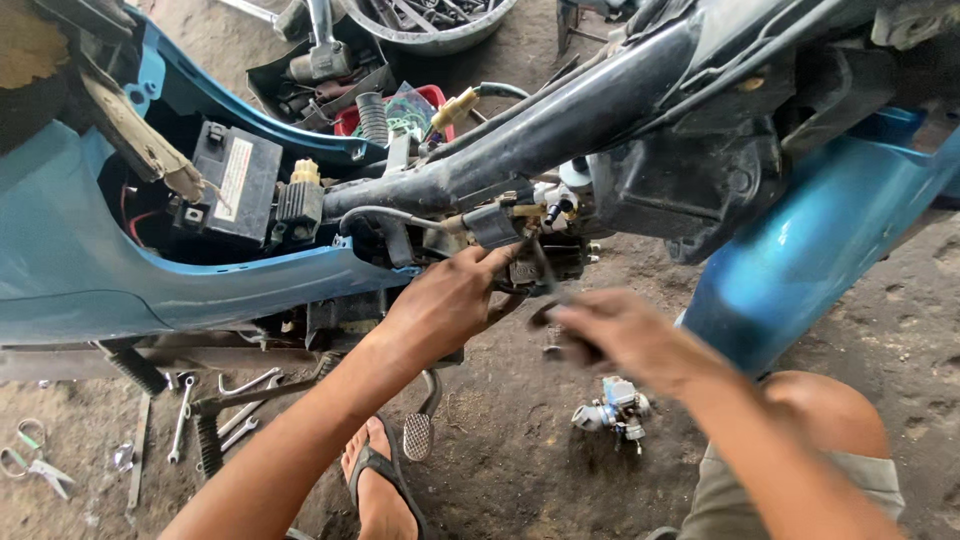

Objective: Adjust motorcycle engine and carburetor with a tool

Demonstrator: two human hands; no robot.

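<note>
My left hand (445, 300) reaches up under the black frame tube (560, 125) of the stripped blue motorcycle (790, 260), its fingers curled loosely at the cluster of connectors and hoses (530, 225) hanging just below that tube; I cannot tell whether they pinch anything. My right hand (620, 335), blurred, is closed around a thin dark tool (545, 280) whose tip points up at the same cluster. Below the tube and to the right of my right hand, a small carburettor (612, 408) lies on the dirt floor (500, 470). Left of the tube, a black battery (235, 185) sits in the open body. Far below it, several spanners (235, 400) lie on the floor beside my sandalled foot (378, 480).
</note>
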